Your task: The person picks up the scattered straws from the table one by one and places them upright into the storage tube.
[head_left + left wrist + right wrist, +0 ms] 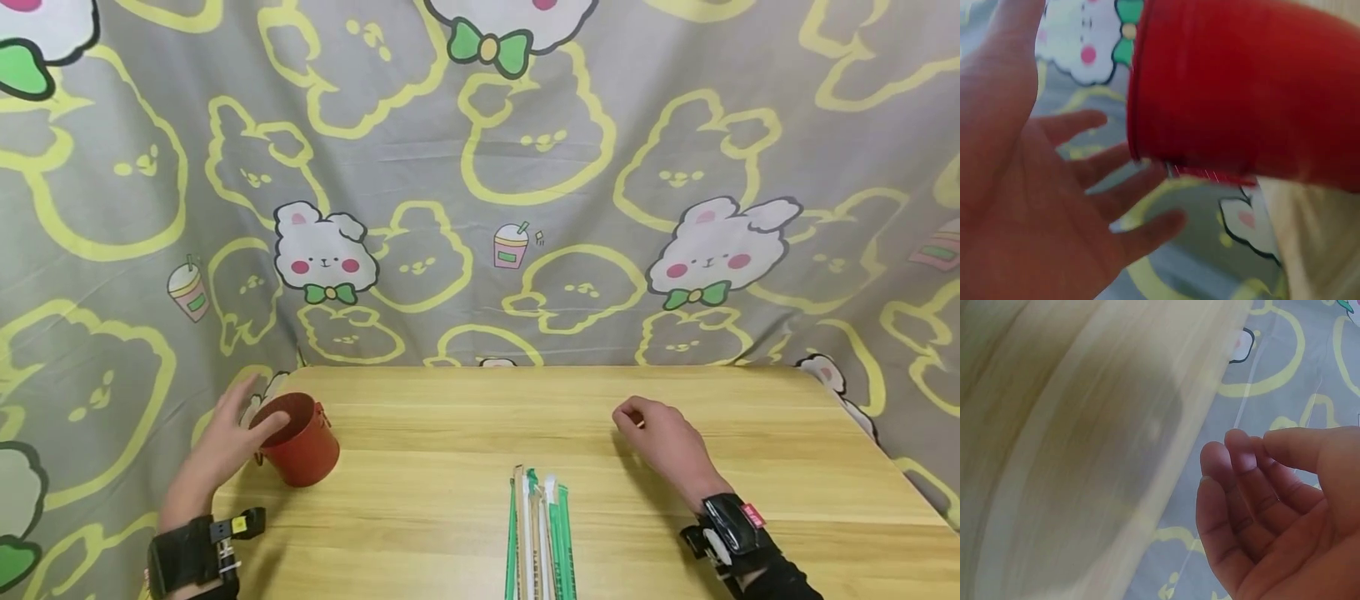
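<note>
Well, that round red bucket [303,454] wears small side fittings; the left hand [225,440] spreads its fingers by its rim, the right hand [667,437] loosely curled.

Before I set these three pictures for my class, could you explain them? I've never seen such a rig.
There is no robot, only a person working bare-handed. The wide picture comes from a camera worn on the head; the two close ones from small cameras strapped to the wrists. On the pale wood-grain table lie slim green, white and brown sticks, and a red cylindrical bucket stands toward the person's left. The left hand, fingers spread, is at the bucket's rim; whether it touches is unclear. The right hand, fingers loosely curled, is above the table, holding nothing.
</note>
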A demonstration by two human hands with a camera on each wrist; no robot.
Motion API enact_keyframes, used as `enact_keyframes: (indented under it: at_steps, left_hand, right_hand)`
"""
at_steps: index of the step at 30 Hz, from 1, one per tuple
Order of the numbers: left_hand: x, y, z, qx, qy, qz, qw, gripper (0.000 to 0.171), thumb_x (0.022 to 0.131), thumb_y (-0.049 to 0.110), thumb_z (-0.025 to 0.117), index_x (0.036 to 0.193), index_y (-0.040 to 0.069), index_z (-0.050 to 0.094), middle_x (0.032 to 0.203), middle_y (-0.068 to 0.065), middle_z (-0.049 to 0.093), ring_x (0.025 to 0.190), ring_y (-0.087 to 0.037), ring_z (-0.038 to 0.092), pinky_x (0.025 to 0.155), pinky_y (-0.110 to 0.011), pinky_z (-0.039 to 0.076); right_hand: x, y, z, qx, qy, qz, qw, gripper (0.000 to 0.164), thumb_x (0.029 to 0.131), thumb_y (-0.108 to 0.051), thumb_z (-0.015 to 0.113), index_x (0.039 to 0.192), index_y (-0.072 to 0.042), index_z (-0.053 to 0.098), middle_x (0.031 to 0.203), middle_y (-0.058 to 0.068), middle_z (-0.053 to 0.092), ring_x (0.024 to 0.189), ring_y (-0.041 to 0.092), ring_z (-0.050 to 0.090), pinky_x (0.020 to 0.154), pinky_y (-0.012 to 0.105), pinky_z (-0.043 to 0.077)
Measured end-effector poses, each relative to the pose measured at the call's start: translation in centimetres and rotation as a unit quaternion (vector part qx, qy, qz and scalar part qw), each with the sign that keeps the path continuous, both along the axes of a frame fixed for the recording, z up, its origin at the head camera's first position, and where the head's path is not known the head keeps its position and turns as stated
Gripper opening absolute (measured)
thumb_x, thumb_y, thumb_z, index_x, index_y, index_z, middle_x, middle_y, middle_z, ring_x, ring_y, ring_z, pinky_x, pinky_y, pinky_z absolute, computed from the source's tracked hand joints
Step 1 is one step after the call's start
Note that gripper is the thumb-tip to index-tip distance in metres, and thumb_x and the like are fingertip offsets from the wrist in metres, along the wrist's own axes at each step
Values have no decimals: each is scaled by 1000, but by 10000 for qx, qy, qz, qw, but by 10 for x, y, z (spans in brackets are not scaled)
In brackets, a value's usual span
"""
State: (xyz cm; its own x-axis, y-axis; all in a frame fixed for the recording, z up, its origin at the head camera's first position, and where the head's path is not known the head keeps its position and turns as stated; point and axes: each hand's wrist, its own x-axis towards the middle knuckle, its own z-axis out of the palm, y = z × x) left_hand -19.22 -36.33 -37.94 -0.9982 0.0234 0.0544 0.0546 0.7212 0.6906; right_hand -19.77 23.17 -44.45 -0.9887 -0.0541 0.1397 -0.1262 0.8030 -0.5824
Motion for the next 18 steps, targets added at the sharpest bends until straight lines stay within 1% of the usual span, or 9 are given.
enact_keyframes:
  at_steps: [1, 2, 5, 7, 9, 10, 12, 16, 18]
  left_hand:
    - [1, -4, -4, 115, -47, -97, 9999, 98, 106, 36, 68, 170, 3, 2, 169, -37, 5, 148, -64, 18, 107, -81, 30]
    - [2, -8, -8, 247, -97, -201, 9994, 98, 107, 32, 69, 169, 2, 0, 168, -38, 6, 147, -65, 19, 106, -79, 34]
    - [3, -13, -20, 582, -347, -389, 9969, 102, 105, 27, 71, 169, 1, -5, 167, -39, 10, 146, -64, 24, 106, -73, 40]
    - [2, -13, -27, 691, -564, -407, 9952, 109, 102, 27, 74, 167, 0, -8, 166, -39, 12, 146, -61, 26, 105, -69, 41]
    - [2, -12, -34, 809, -697, -341, 9937, 115, 98, 27, 79, 167, 0, -10, 165, -38, 16, 146, -57, 27, 108, -70, 37]
    - [2, -11, -36, 858, -700, -292, 9934, 118, 96, 27, 81, 167, 1, -10, 164, -37, 18, 146, -55, 28, 108, -69, 36]
    - [1, -9, -39, 948, -662, -207, 9931, 120, 94, 26, 83, 168, 3, -8, 162, -34, 24, 144, -51, 32, 107, -66, 39]
    - [-1, -4, -42, 1143, -462, -98, 9923, 114, 91, 25, 87, 168, 6, 5, 157, -26, 37, 140, -43, 41, 104, -52, 44]
    - [-2, -2, -44, 1198, -413, -32, 9919, 112, 90, 26, 89, 168, 6, 9, 156, -24, 40, 139, -41, 42, 103, -50, 43]
  right_hand:
    - [0, 0, 0, -9, -9, -2, 10000, 23, 108, -24, 60, 113, -7, 75, 91, 1, 69, 70, 18, 55, 60, 36, 45]
    - [1, 0, 0, -13, -19, -4, 10000, 24, 108, -23, 60, 114, -7, 75, 91, 1, 70, 70, 18, 55, 60, 35, 45]
    - [1, 1, 0, -33, -63, -6, 10000, 24, 108, -23, 60, 115, -5, 75, 91, 2, 70, 69, 18, 55, 58, 35, 44]
    - [2, 1, 0, -54, -107, 4, 9999, 24, 108, -23, 61, 115, -4, 75, 92, 3, 70, 69, 18, 55, 58, 35, 44]
    - [2, 1, 0, -77, -184, 14, 9998, 25, 108, -23, 61, 115, -4, 75, 93, 3, 71, 69, 18, 55, 59, 35, 45]
    - [2, 1, -1, -84, -215, 29, 9997, 25, 108, -23, 62, 116, -4, 75, 94, 3, 71, 70, 18, 56, 60, 35, 45]
    - [3, 0, -2, -106, -255, 34, 9996, 24, 108, -23, 62, 115, -4, 75, 94, 3, 71, 71, 18, 56, 61, 35, 46]
    - [4, 0, -4, -136, -256, 17, 9996, 24, 108, -23, 62, 115, -5, 76, 96, 3, 72, 72, 19, 56, 62, 36, 46]
    - [5, 1, -6, -115, -247, 32, 9996, 23, 108, -23, 62, 115, -6, 76, 97, 3, 72, 73, 18, 56, 63, 36, 46]
